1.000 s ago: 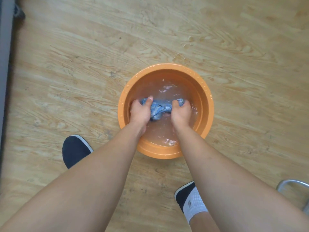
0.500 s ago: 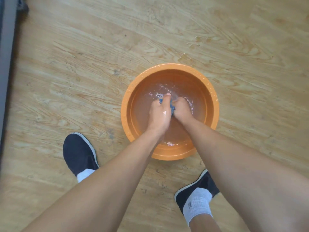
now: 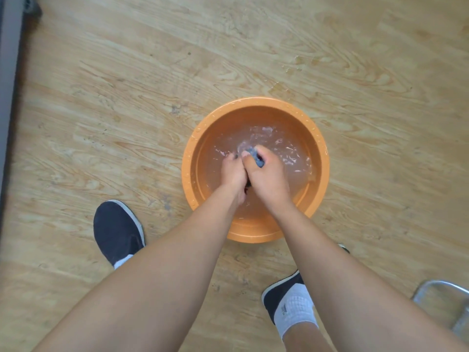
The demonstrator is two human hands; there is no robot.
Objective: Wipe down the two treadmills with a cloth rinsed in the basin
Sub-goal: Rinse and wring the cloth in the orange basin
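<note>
An orange round basin [image 3: 320, 148] holding rippling water stands on the wooden floor. Both my hands are inside it, pressed together over the water. My left hand [image 3: 233, 172] and my right hand [image 3: 267, 174] are clenched around a blue cloth [image 3: 256, 156], bunched into a small wad. Only a bit of the cloth peeks out between my right thumb and fingers; the rest is hidden in my fists. No treadmill is clearly visible.
My two dark shoes [image 3: 116, 231] [image 3: 284, 293] stand on the floor near the basin. A grey edge [image 3: 10, 72] runs along the left side. A metal frame [image 3: 446, 301] shows at the lower right. Water drops lie on the floor beyond the basin.
The cloth was stretched between my hands a second ago. My hands have come together and squeezed it into a wad, and the water now ripples more.
</note>
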